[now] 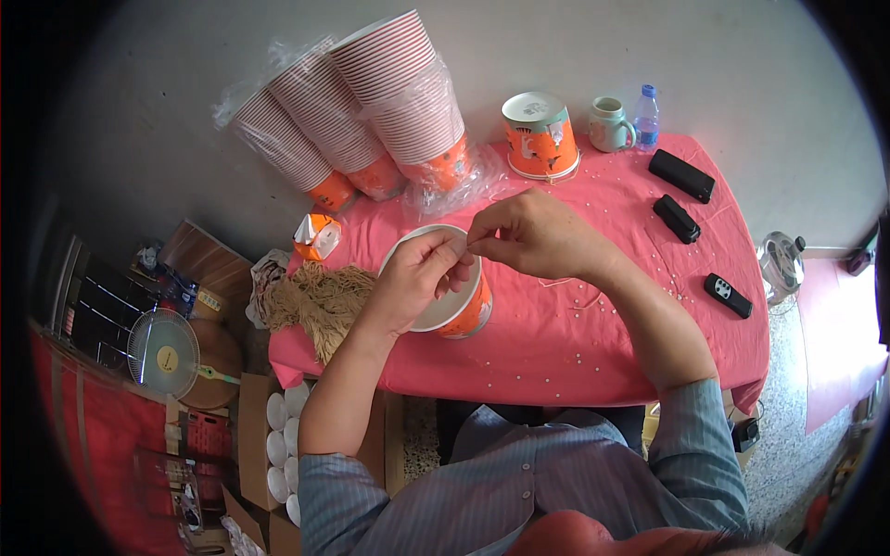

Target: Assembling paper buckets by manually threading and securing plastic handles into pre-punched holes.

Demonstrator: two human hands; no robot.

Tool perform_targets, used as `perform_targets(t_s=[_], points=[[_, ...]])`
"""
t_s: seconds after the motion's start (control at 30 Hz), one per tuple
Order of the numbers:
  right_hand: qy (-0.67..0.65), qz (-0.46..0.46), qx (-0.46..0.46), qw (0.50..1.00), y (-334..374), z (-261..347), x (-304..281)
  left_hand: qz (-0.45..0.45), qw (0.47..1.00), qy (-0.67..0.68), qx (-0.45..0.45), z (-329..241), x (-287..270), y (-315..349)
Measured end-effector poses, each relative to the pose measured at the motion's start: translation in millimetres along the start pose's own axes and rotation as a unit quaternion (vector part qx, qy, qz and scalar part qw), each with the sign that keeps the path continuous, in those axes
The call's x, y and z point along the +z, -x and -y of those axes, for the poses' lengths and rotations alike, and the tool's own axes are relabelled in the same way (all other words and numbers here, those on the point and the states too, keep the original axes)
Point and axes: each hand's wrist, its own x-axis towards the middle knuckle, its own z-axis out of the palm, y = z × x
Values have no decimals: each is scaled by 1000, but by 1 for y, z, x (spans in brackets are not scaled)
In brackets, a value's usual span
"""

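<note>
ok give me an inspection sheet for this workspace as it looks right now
surface: table under a pink cloth, small white beads scattered on it
job's things: orange and white paper cup, tilted; bundle of tan strings to its left
clutter: sleeves of stacked cups, upturned cup, mug, water bottle, three black remotes
grippers: left hand on the cup rim; right hand above it, fingers pinched, apparently on a thin string
cables: nothing seen
surroundings: small fan and a box of cups lower left; another fan on the right
</note>
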Motion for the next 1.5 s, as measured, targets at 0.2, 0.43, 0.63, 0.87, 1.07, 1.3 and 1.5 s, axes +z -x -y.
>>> perform_targets(t_s=[0.2,0.43,0.63,0.87,1.07,1.3,1.5], points=[[-7,17,14,1000,0,0,-1,8,997,75,14,8,-1,2],[-12,12,-7,1000,-1,-4,1,-6,998,36,53,9,1,4],[-132,27,43,990,-2,-1,-5,-57,973,-142,175,-1,15,3],[-179,31,97,979,-2,4,-5,-81,947,-231,207,-7,18,-1],[-211,43,119,969,-3,-2,-1,-99,918,-290,250,0,17,-7],[-229,54,138,962,-3,-8,1,-102,907,-336,230,5,14,-10],[-196,39,140,970,-6,-17,-3,-158,884,-364,247,14,13,-7]])
